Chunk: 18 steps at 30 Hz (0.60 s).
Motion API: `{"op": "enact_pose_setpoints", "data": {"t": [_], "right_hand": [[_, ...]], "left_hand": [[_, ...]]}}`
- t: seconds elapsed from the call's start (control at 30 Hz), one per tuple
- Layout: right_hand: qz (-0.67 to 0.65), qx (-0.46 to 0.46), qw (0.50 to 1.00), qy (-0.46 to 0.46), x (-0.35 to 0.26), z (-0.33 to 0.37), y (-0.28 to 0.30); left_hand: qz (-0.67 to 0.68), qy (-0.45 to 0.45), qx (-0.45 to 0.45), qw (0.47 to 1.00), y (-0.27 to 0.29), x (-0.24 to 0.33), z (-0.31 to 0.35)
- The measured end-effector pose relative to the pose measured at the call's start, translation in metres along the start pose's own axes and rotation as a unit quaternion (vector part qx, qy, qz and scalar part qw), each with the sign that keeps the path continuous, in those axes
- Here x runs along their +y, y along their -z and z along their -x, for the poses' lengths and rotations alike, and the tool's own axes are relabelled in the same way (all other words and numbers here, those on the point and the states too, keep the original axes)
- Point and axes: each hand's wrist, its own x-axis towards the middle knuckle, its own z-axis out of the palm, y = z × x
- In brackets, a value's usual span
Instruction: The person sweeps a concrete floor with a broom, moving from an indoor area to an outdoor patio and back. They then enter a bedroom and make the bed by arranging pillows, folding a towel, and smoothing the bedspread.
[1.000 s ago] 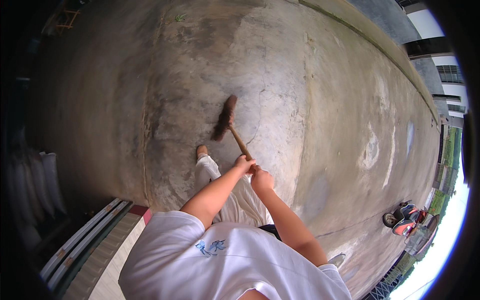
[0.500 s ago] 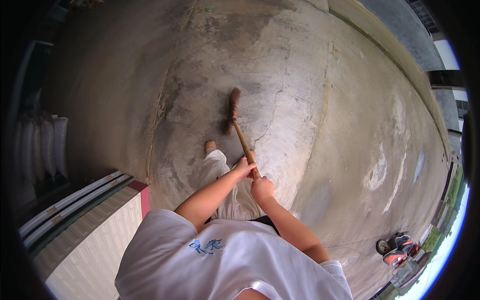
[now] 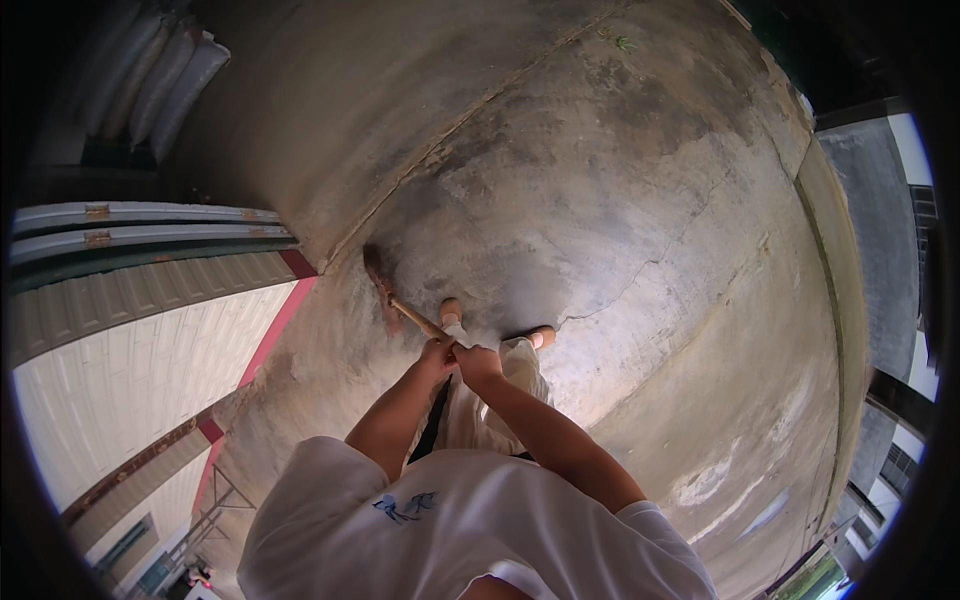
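Both my hands grip the wooden handle of a broom (image 3: 416, 319). My left hand (image 3: 437, 353) is closed around the shaft on the side nearer the head. Close behind it, almost touching, my right hand (image 3: 479, 365) is closed near the handle's end. The handle slants away to the left from my waist. Its long reddish-brown head (image 3: 377, 268) lies crosswise on the concrete floor, left of my feet; blur hides its bristles.
The tiled, red-edged wall corner (image 3: 298, 264) stands close left of the broom head. Pale rails (image 3: 160, 214) and filled sacks (image 3: 185, 90) are beyond it. My shoes (image 3: 541, 337) stand on the stained floor (image 3: 560, 220). A raised curb (image 3: 838, 280) runs along the right.
My view has turned left, bringing the wall nearer the middle. The broom head has swung from ahead of me to my left, near the wall corner. Both hands keep hold of the handle.
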Motion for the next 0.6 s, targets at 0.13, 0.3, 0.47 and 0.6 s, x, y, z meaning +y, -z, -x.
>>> {"op": "enact_pose_setpoints", "data": {"t": [0.13, 0.3, 0.47, 0.6], "right_hand": [[0.018, -0.021, 1.000, -0.007, -0.042, -0.033, -0.026], [0.058, -0.045, 0.995, -0.068, -0.054, -0.045, -0.006], [0.129, 0.003, 0.985, -0.117, -0.046, -0.028, 0.044], [0.079, 0.052, 0.971, -0.220, -0.031, -0.015, 0.054]], "left_hand": [[-0.025, 0.015, 0.067, 0.997, 0.040, 0.029, 0.017], [-0.064, 0.031, 0.018, 0.997, 0.021, 0.052, 0.015], [-0.213, 0.039, 0.010, 0.976, -0.057, 0.062, -0.005], [-0.282, 0.058, -0.069, 0.955, -0.109, 0.064, -0.006]]}}
